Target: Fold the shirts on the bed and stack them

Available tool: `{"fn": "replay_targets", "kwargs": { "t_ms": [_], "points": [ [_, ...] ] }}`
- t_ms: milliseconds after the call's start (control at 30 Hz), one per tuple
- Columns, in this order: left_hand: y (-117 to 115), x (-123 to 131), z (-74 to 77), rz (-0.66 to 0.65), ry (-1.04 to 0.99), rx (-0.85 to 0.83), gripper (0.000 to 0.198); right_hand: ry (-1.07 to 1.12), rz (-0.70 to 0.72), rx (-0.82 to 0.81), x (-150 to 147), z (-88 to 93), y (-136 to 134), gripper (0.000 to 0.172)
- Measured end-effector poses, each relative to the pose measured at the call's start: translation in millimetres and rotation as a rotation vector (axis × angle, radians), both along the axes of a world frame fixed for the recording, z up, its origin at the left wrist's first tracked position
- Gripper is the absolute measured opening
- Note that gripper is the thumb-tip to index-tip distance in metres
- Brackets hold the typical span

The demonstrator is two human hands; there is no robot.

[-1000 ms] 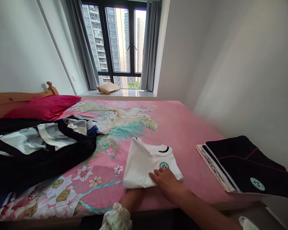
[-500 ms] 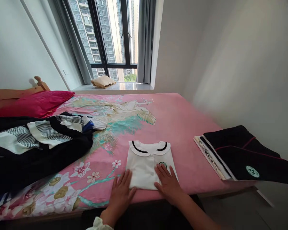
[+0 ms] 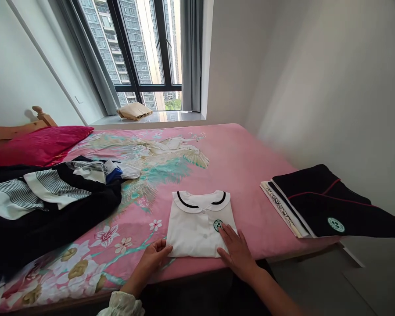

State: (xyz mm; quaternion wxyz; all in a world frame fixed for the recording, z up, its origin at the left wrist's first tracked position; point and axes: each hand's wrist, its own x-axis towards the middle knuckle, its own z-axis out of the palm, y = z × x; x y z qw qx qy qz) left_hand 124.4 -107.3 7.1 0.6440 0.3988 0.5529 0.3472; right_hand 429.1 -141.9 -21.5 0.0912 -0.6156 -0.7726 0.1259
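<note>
While the left hand pinches its lower left corner, the folded white collared shirt lies near the edge of the pink bedsheet.
The right hand lies spread on it, gripping nothing, fingertips at the round green badge; a folded black garment tops the stack at right.

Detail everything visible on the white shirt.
The white shirt lies folded flat, front up, on the pink bedding near its front edge. It looks like soft fabric, with a rounded, black-trimmed collar, small pale buttons and a round green badge. The left hand touches its near left corner, grip unclear; the right hand lies spread on its near right part, fingertips at the badge.
</note>
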Motion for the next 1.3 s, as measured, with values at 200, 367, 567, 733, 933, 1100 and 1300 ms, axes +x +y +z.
{"fn": "replay_targets", "kwargs": {
  "t_ms": [200,367,567,733,933,1100,1300],
  "points": [
    [-1,-1,-7.6,-0.082,0.184,0.171,0.041,0.012,-0.017,0.015,3,-1.7,-4,0.063],
    [-7,-2,-6.6,-0.096,0.630,0.302,0.041,-0.002,-0.051,-0.045,13,3.1,-10,0.065],
    [-25,45,10.5,-0.200,1.146,1.138,0.038,-0.001,-0.069,0.115,-24,31.1,-16,0.051],
    [-41,55,-17.4,-0.478,1.368,1.135,0.061,0.014,0.111,0.084,-30,8.2,-22,0.061],
    [-38,18,-20.4,-0.357,1.462,0.812,0.057,-0.006,-0.128,-0.017,9,6.0,-30,0.063],
    [-13,56,-0.6,-0.385,1.380,0.950,0.053,0.038,-0.012,0.087,-22,29.6,-7,0.059],
    [7,46,-3.0,-0.354,1.369,0.644,0.059,0.052,-0.098,-0.031,-8,20.8,9,0.058]
  ]
}}
